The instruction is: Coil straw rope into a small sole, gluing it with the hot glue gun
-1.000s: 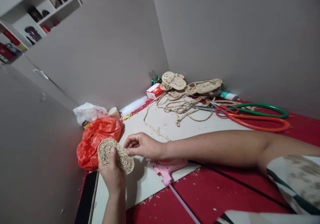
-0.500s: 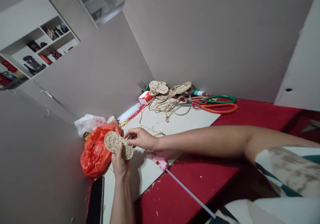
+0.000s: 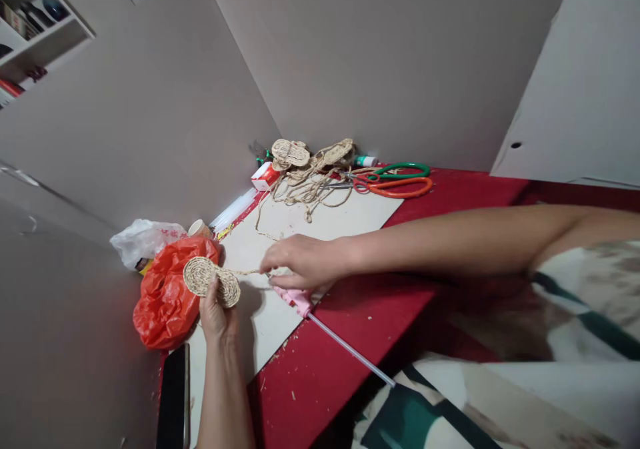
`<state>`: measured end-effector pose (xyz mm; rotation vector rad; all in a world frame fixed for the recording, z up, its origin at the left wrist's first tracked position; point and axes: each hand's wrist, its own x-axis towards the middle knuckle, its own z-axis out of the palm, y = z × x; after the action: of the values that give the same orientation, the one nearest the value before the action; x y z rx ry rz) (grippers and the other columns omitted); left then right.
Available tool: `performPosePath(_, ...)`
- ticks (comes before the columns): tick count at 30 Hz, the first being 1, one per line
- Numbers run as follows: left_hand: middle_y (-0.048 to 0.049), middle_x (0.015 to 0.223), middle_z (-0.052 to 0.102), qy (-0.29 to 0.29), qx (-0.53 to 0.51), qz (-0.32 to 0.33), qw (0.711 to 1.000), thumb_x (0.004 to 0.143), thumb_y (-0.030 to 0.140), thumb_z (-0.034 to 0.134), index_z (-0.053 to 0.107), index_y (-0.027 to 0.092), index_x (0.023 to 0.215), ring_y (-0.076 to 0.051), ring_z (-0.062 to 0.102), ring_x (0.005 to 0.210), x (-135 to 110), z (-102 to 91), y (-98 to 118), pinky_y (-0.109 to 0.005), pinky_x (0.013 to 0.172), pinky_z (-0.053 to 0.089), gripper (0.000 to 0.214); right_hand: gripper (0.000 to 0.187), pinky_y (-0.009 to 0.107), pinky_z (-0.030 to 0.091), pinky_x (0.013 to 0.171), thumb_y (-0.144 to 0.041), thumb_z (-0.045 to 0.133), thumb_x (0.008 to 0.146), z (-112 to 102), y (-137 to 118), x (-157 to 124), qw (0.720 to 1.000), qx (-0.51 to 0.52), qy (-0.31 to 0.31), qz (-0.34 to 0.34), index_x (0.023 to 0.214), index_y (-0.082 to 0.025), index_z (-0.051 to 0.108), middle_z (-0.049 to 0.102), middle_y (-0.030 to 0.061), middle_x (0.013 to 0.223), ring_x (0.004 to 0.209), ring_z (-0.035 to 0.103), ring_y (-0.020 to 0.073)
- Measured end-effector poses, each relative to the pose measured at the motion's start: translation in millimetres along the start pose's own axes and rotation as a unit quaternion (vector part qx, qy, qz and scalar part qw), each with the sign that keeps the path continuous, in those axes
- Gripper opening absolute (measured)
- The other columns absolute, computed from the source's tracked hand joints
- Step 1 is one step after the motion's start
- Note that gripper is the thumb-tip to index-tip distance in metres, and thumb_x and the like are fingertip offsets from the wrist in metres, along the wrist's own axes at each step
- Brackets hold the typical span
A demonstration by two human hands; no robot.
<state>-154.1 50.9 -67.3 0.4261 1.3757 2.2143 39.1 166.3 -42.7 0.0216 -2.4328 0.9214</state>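
My left hand (image 3: 217,315) is closed on a flat woven straw sole (image 3: 200,277), pinching its narrow waist with the thumb on top. A straw cord (image 3: 247,273) runs from the sole to my right hand (image 3: 300,262), whose fingertips are closed on it. Just below the right hand lies a pink tool (image 3: 297,302), seemingly a glue gun, with a long translucent stick (image 3: 350,350) coming out of its rear. The right hand covers part of this tool.
An orange-red plastic bag (image 3: 167,299), a white bag (image 3: 145,241), a paper cup (image 3: 199,227) and a phone (image 3: 173,395) line the left side. Straw soles (image 3: 291,154), tangled cord (image 3: 305,192) and scissors (image 3: 400,185) lie at the back on a white board (image 3: 367,209). The table cover (image 3: 325,369) is red.
My right hand has moved right, away from the sole, drawing the cord out between them. The left hand still holds the sole. The view has shifted, so things sit further left.
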Motion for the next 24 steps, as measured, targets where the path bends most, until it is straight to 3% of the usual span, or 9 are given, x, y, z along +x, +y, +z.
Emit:
performPosePath(1,-0.0025,0.089,0.068,0.008,0.001,0.001,1.0,0.073,0.013,0.066,0.066,0.016,0.094,-0.011,0.064,0.078,1.9,-0.9,-1.2,-0.025,0.078,0.05,0.022,0.021,0.034,0.042,0.077,-0.022,0.056,0.079,-4.2,-0.8,-11.4,0.994,-0.086,-0.072,-0.016,0.095,-0.011,0.065,0.065,0.0107,0.09,0.084,0.057,0.02)
performPosePath(3,-0.0021,0.088,0.068,0.019,0.003,0.004,1.0,0.073,0.012,0.066,0.066,0.016,0.093,-0.01,0.064,0.078,4.7,-2.3,-3.8,-0.025,0.078,0.05,0.02,0.022,0.033,0.041,0.074,-0.024,0.058,0.078,-7.0,-1.1,-29.9,0.968,-0.199,-0.153,-0.022,0.093,-0.01,0.064,0.064,0.0127,0.089,0.084,0.056,0.0212)
performPosePath(6,-0.0017,0.09,0.068,0.023,0.014,0.008,1.0,0.074,0.014,0.067,0.066,0.016,0.092,-0.01,0.064,0.079,5.5,-2.9,-6.8,-0.024,0.079,0.05,0.018,0.021,0.032,0.039,0.074,-0.019,0.054,0.079,-1.2,3.5,-42.4,0.945,-0.27,-0.186,-0.016,0.095,-0.009,0.062,0.063,0.0142,0.092,0.087,0.054,0.0215)
performPosePath(11,-0.0032,0.09,0.068,0.028,0.049,0.03,0.998,0.071,0.017,0.069,0.066,0.016,0.094,-0.013,0.064,0.081,1.1,-1.7,-7.7,-0.028,0.079,0.051,0.023,0.021,0.032,0.038,0.07,-0.015,0.054,0.076,7.0,18.4,-38.8,0.944,-0.27,-0.188,0.0,0.096,-0.009,0.06,0.061,0.0128,0.091,0.084,0.053,0.0207)
performPosePath(16,-0.0045,0.091,0.068,0.043,0.094,0.086,0.991,0.068,0.018,0.073,0.067,0.014,0.094,-0.014,0.064,0.082,-1.0,-0.3,-8.2,-0.028,0.081,0.05,0.027,0.025,0.03,0.036,0.062,-0.014,0.055,0.072,-4.5,21.0,-39.6,0.951,-0.247,-0.188,0.007,0.097,-0.011,0.058,0.058,0.0101,0.092,0.076,0.052,0.0178)
performPosePath(20,-0.0056,0.097,0.068,0.051,0.118,0.119,0.984,0.067,0.018,0.074,0.067,0.014,0.094,-0.013,0.064,0.084,0.3,-1.1,-8.3,-0.028,0.084,0.048,0.028,0.029,0.027,0.037,0.064,-0.018,0.056,0.07,-13.3,16.1,-40.7,0.984,-0.13,-0.118,0.023,0.098,-0.012,0.057,0.057,0.0078,0.094,0.074,0.05,0.0145)
performPosePath(24,-0.0053,0.096,0.069,0.051,0.134,0.142,0.979,0.067,0.021,0.075,0.067,0.014,0.095,-0.015,0.064,0.089,-0.4,-1.5,-6.8,-0.03,0.086,0.048,0.03,0.017,0.022,0.037,0.06,-0.023,0.061,0.065,-10.5,13.7,-35.2,0.998,0.039,-0.041,0.036,0.077,-0.014,0.054,0.051,-0.0007,0.071,0.063,0.042,0.0085)
